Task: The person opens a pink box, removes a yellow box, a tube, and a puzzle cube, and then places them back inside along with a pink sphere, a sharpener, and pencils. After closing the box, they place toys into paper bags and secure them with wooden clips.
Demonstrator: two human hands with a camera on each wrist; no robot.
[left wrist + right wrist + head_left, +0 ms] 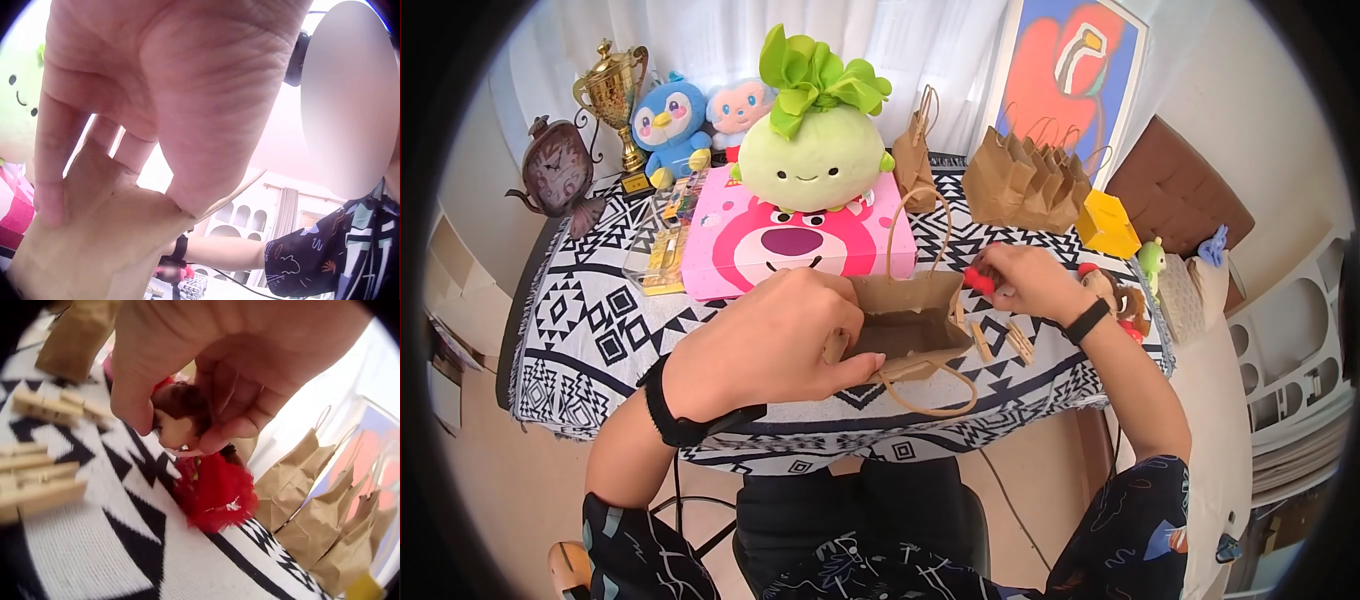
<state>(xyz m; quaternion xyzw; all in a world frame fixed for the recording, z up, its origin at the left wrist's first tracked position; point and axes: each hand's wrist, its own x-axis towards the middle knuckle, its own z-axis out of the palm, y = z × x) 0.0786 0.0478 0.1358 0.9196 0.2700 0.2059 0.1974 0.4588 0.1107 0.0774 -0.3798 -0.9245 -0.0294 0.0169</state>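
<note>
My left hand (pixel 760 340) grips the left side of a brown paper gift bag (pixel 900 290) near its top, fingers and thumb on either side of its edge. The bag stands upright and open at the table's front, its twisted handles spread apart. In the left wrist view the thumb and fingers hold the bag's paper wall (pixel 106 244). My right hand (pixel 1030 280), just right of the bag, pinches a small doll (pixel 178 428) with brown hair and a ruffled red skirt (pixel 215 490). Wooden clothespins (pixel 1020 342) lie below that hand.
A pink bear-face box (pixel 705 230) bears a green plush (pixel 815 165). More paper bags (pixel 1025 185) stand at the back right beside a yellow box (pixel 1108 222). At the back left are a trophy (pixel 612 90), a blue plush (pixel 670 130) and a clock (pixel 558 165).
</note>
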